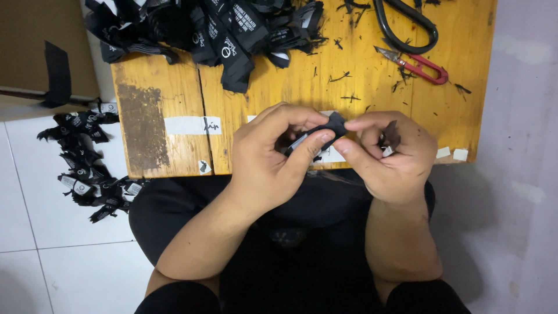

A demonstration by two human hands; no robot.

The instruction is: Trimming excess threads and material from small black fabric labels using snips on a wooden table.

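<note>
Together both hands [334,154] pinch a black label [322,132] tilted up-right.

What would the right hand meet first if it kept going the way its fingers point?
The right hand points left; first comes the black label it pinches, then the left hand fingers touching it.

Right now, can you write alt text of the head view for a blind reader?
Both hands, left hand and right hand, pinch a small black label over a yellow wooden table. More labels and red snips lie behind.
</note>
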